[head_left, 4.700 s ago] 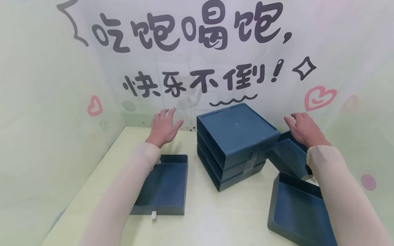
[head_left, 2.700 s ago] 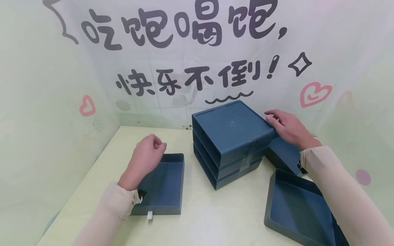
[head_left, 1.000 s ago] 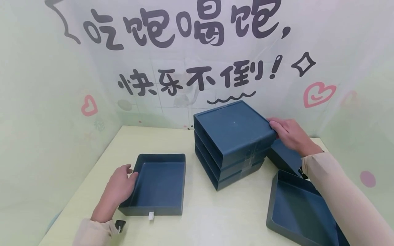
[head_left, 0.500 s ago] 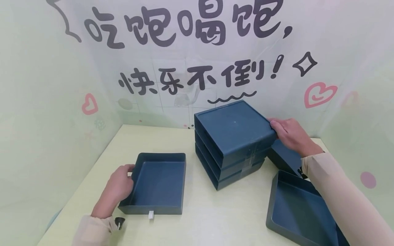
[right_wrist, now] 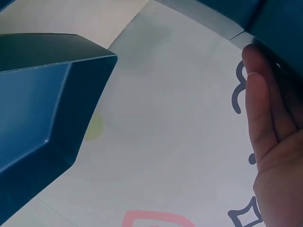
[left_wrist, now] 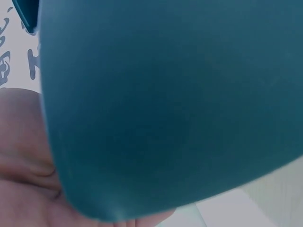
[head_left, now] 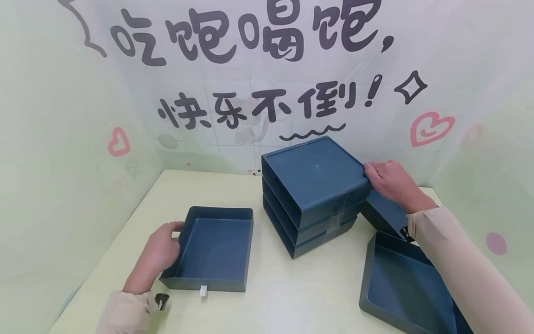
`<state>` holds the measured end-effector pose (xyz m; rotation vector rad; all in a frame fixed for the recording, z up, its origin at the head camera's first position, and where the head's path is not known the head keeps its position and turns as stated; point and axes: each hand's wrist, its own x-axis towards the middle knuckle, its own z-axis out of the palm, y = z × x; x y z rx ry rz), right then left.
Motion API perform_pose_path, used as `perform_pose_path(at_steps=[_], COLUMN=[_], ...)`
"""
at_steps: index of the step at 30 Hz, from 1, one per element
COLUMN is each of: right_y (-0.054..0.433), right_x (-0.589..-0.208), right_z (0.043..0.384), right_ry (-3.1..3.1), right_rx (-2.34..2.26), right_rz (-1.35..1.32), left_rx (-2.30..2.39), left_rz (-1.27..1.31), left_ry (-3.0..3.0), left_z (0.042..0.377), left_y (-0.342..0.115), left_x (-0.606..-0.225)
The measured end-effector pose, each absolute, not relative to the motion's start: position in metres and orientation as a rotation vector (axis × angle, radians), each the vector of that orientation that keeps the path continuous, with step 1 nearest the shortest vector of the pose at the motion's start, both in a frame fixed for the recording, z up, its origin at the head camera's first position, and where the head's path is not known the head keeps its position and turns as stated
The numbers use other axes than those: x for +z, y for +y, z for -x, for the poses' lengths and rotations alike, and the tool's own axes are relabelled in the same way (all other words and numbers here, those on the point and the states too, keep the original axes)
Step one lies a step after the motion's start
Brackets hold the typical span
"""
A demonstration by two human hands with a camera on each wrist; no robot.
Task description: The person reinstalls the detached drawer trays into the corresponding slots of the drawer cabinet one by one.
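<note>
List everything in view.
Table: one, pale yellow, foreground
Three-tier unit: one, dark blue, mid-table
Tape: one, clear, on unit
Left tray: one, dark blue, left of unit
Tab: one, white, left tray's front
Right trays: at least two, dark blue, right of unit
Backdrop: one, pale, behind
Lettering: two lines, dark grey, backdrop
Hearts: two clear, pink, backdrop
Left hand: one, gripping left tray
Right hand: one, gripping unit's edge
Sleeves: two, beige, behind hands
Wristpieces: two, black, at sleeves
</note>
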<state>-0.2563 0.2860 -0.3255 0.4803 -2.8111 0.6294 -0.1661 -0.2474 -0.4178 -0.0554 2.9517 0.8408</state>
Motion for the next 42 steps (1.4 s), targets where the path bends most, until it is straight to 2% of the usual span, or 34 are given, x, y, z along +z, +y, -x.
perform_pose_path(at_steps=[42], right_y=[0.294], right_x=[-0.323], right_z=[0.253], right_ry=[-2.821], right_rx=[0.643], right_rz=[-0.444], left_rx=[0.922], left_rz=[-0.015], left_ry=[2.948], left_z=[0.183], left_y=[-0.237], left_x=[-0.425])
